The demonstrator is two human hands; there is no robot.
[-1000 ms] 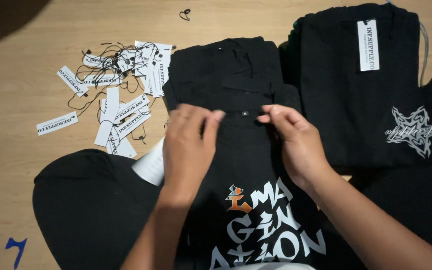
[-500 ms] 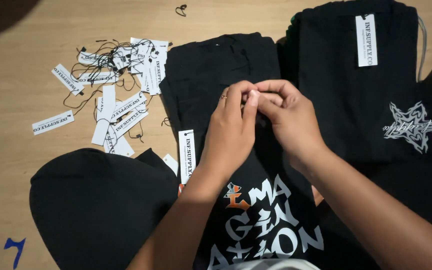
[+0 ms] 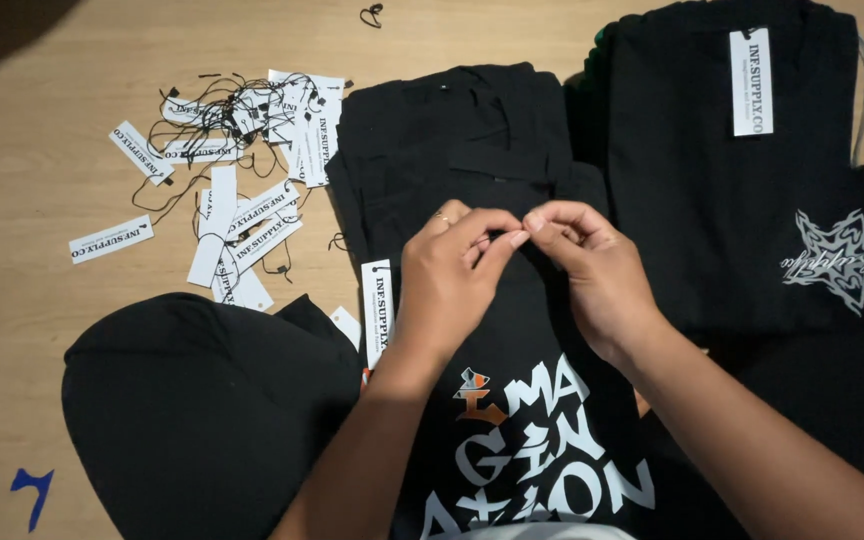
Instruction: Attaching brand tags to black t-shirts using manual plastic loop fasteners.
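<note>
On the floor [image 3: 32, 300], a shirt [image 3: 512, 420] lies in the middle under both hands, left hand [image 3: 449, 285] and right hand [image 3: 592, 270] touching at their fingertips above it. A tag [image 3: 377, 310] lies at its left edge. Loose tags [image 3: 237, 150] are scattered far left. A stack [image 3: 712, 200] lies right, a tag on top.

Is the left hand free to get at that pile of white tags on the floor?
Probably yes: the pile of white tags lies uncovered left of the left hand, though its fingertips are pinched together against the right hand.
</note>
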